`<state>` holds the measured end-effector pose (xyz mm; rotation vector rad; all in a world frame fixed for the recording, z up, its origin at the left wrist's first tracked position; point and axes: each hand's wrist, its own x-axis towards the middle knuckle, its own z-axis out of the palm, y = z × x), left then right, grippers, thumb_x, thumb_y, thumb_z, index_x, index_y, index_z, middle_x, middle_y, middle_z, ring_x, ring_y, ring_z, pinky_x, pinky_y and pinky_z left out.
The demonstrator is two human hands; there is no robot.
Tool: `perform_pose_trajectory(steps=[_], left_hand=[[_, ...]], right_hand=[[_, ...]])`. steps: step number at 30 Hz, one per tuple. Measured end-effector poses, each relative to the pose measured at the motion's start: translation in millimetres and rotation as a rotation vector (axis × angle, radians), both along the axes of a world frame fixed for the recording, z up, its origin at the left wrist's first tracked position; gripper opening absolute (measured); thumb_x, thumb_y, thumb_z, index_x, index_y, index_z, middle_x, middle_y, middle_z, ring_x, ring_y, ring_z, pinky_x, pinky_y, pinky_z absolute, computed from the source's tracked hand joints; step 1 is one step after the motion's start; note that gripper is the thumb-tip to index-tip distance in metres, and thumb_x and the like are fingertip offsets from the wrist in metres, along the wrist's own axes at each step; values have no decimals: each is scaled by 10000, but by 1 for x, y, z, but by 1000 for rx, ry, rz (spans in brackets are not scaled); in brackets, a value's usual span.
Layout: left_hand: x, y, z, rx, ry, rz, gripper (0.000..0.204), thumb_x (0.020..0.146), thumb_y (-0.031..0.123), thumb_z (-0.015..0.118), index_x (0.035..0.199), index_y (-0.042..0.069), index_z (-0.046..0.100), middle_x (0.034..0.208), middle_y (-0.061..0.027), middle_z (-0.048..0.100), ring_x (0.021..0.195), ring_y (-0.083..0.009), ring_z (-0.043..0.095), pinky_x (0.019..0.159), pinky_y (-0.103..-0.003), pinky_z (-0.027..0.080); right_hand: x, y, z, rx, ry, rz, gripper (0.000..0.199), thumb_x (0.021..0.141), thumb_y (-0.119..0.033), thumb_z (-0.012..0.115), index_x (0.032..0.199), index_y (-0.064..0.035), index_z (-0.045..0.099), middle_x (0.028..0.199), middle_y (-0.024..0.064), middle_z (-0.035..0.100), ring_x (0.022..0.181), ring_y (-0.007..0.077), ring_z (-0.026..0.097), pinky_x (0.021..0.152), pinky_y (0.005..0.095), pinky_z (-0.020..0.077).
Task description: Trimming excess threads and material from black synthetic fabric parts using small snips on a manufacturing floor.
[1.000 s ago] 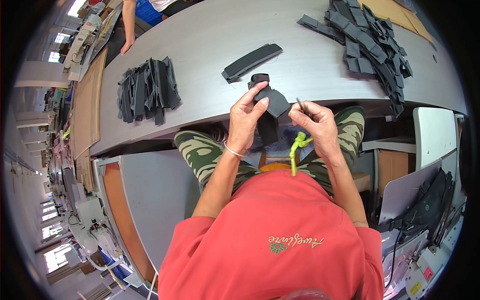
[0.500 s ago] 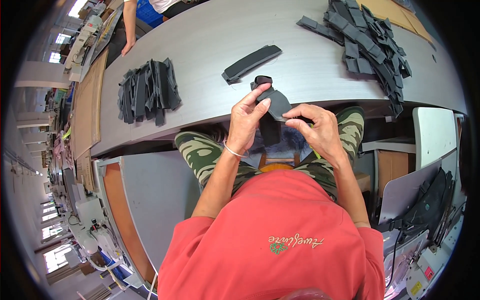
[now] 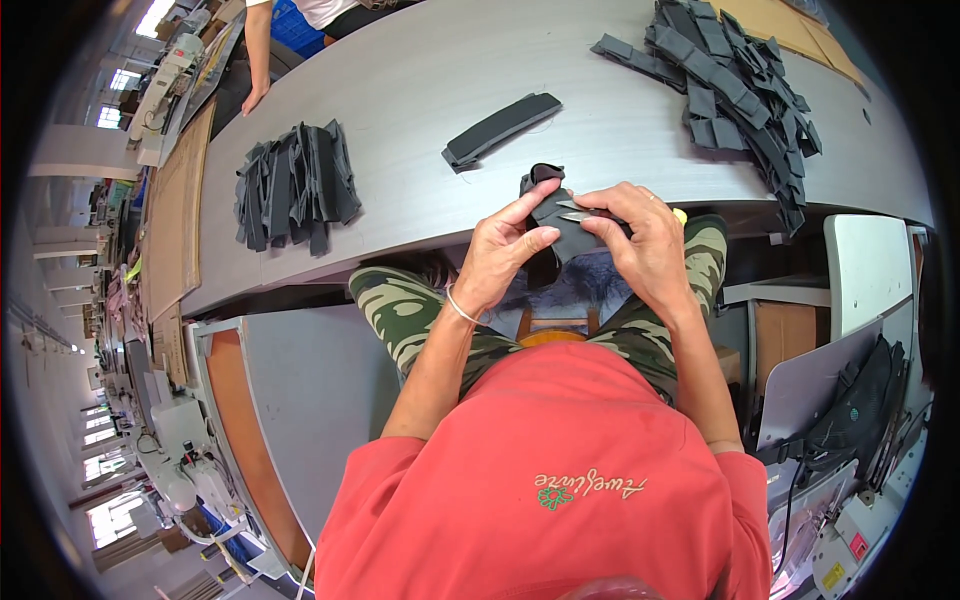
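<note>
My left hand pinches a dark grey fabric strip between thumb and fingers at the table's near edge. One end of the strip curls into a loop above the fingertips, and another part hangs down over my lap. Closed around a pair of thread snips, my right hand has the two pointed blades, slightly apart, at the strip's upper surface. Whether the blades touch a thread is too small to tell. Just beyond my hands, a folded grey strip lies flat on the table.
On the grey table, a stack of grey strips lies left and a long tangled heap of strips lies right, partly over the near edge. A co-worker's hand rests at the far left edge. A grey cabinet panel stands below left.
My right hand has moved up and left across the strip, and the snips' blades now show. The strip has shifted slightly to the right in my left hand.
</note>
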<state>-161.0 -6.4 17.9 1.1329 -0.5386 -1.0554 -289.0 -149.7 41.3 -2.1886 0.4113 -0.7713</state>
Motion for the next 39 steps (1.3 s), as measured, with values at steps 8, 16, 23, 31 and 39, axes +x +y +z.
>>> perform_pose_trajectory(steps=[8,16,23,31,39], left_hand=[[1,-2,0,-40,-37,-11,552,854,52,670,1360,14,453,1241,-75,568,1068,-106,544,936,-251,440],[2,-1,-5,-14,-105,-32,551,848,54,678,1353,8,461,1242,-77,565,1050,-95,543,918,-245,453],[2,0,-6,13,-187,-33,545,845,70,687,1342,4,474,1201,-57,581,1002,-79,550,880,-238,473],[1,2,-2,17,-211,-34,532,844,68,688,1332,5,488,1169,-52,592,988,-77,551,869,-238,479],[3,7,-7,63,-262,-42,361,857,82,672,1190,-25,581,1094,-34,611,888,-54,537,760,-200,467]], right_hand=[[3,-1,-1,-166,44,47,133,754,-151,707,881,-115,684,777,26,634,732,220,576,657,340,423],[5,2,-6,-45,23,94,141,756,-134,698,893,-102,690,820,47,656,754,235,601,694,350,467],[4,6,-6,90,51,90,129,781,-136,676,898,-82,687,833,60,662,785,246,612,720,344,476],[4,9,-7,74,43,77,121,779,-139,681,884,-79,689,821,42,664,743,229,597,709,343,468],[2,10,-14,133,-4,89,92,786,-116,685,866,-73,698,825,38,673,745,184,608,722,299,466]])
